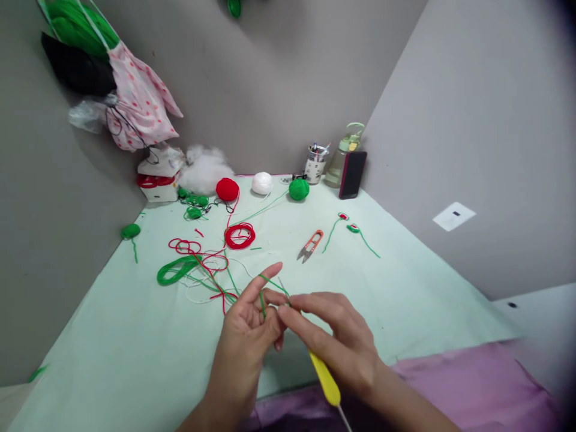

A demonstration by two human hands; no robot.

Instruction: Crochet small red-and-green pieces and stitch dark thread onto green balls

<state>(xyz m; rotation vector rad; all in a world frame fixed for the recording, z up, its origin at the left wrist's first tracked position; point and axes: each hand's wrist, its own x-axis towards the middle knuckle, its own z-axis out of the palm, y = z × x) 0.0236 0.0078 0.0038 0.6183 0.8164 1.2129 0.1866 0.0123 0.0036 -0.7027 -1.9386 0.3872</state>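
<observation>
I can count two hands, one left hand (249,333) and one right hand (339,327), with one yellow-handled crochet hook (324,377). The large yarn balls are three: one red ball (227,189), one white ball (261,183), one green ball (299,190). There are also two small red-white-green pieces (353,228), one thread snips (316,239), one smartphone (353,175), one water bottle (335,169) and one pen cup (314,170).

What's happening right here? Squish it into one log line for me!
left hand: holding green yarn | right hand: holding yellow-handled tool | orange scissors: on table, beyond hands
</observation>
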